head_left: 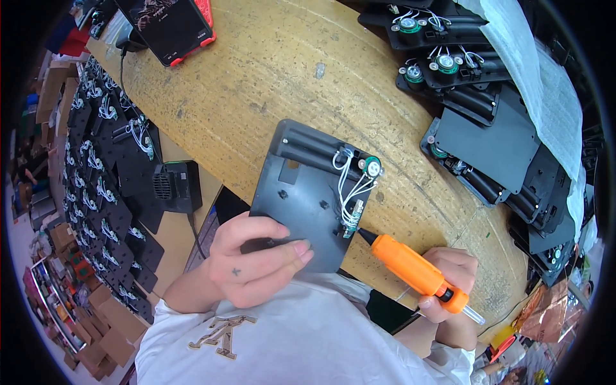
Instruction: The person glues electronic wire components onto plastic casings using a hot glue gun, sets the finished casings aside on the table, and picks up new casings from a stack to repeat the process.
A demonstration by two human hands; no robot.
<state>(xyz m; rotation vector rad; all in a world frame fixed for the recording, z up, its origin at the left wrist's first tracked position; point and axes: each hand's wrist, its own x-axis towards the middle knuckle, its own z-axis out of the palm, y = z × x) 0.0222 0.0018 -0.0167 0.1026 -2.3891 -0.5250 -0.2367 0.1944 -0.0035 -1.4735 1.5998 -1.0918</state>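
Note:
My left hand (260,256) grips a black plastic panel (301,199) by its lower left edge, fingers lying across its face. White wires (344,183) on the panel run from a round green-rimmed part (371,167) at its upper right to a small green circuit board (351,221) at its right edge. In my right hand (451,276) is an orange hot glue gun (410,266), a clear glue stick poking out of its back end. The gun's black nozzle (367,236) points at the small circuit board, close beside it; whether they touch I cannot tell.
Many similar black panels with white wires (102,186) lie in rows at the left. More black panels (487,141) are stacked at the right, partly under a white sheet (545,83). A phone in a red case (170,29) and a black charger-like box (178,186) sit on the wooden table (256,70).

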